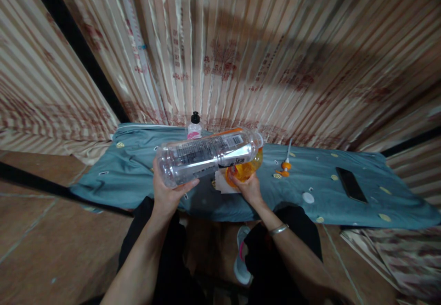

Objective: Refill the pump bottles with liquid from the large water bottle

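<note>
My left hand [170, 192] is wrapped round the base of a large clear plastic bottle [203, 155], which lies nearly level with its mouth to the right. The big bottle bears a dark printed label and a barcode. My right hand [248, 188] grips a smaller bottle of orange-yellow liquid [250, 166], partly hidden behind the big one. The clear bottle's mouth overlaps the top of the orange bottle; whether they touch I cannot tell. Under the orange bottle lies a white sheet of paper or tissue [225, 186]. An orange pump top [285, 167] with its tube rests on the cloth.
A small bottle with a black cap [195, 123] stands at the back. To the right are a round white lid or disc [308, 198] and a dark phone [351, 184] on the blue-green cloth [127, 167]. A striped curtain [223, 43] hangs behind, beside dark poles [82, 57].
</note>
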The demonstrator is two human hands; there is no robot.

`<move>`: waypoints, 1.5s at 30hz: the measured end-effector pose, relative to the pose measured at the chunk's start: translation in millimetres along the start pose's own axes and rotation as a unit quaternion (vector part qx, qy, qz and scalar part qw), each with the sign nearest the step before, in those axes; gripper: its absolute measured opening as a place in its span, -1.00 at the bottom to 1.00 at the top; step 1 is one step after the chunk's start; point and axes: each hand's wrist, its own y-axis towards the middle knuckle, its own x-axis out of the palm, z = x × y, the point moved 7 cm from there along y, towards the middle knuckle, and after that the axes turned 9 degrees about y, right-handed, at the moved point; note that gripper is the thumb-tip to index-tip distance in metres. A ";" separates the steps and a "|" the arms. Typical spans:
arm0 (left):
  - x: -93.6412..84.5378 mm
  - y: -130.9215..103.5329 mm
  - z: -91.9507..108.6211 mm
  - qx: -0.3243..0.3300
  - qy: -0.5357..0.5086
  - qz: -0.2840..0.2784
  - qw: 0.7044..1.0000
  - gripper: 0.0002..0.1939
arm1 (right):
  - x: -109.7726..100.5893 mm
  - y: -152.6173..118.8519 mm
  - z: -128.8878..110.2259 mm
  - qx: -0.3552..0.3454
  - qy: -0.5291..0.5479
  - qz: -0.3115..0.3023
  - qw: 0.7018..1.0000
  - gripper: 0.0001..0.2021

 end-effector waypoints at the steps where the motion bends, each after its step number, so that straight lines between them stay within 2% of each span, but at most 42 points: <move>1: -0.1 0.1 0.1 0.001 0.002 0.000 1.000 0.02 | 0.7 0.1 1.1 0.008 0.004 -0.005 1.000 -0.28; 6: 1.2 0.2 2.2 -0.003 0.001 -0.005 1.000 0.01 | 1.8 0.3 1.3 0.022 0.022 -0.011 0.999 -0.30; 12: 1.6 -0.1 4.8 0.003 -0.003 -0.003 1.000 0.01 | 2.5 0.0 -0.2 0.040 0.023 -0.007 0.999 -0.24; 24: 2.5 0.4 3.3 0.020 -0.007 -0.012 1.000 0.03 | 3.6 0.1 3.3 0.033 0.037 -0.019 0.999 -0.21; 32: 1.5 0.5 2.2 0.004 -0.003 -0.009 1.000 0.06 | 3.0 0.2 0.3 0.035 0.038 -0.024 0.998 -0.21; 37: 3.8 0.5 7.6 0.018 -0.014 -0.013 1.000 0.04 | 2.1 -0.7 -1.3 0.029 0.030 -0.006 0.999 -0.23; 42: 2.7 -0.4 1.3 -0.010 -0.017 -0.007 1.000 0.06 | 3.5 -0.4 1.9 0.029 0.039 -0.013 0.999 -0.23; 45: 1.8 0.2 -0.9 -0.003 -0.014 -0.006 1.000 0.06 | 4.1 0.4 3.7 0.024 0.045 -0.019 0.999 -0.24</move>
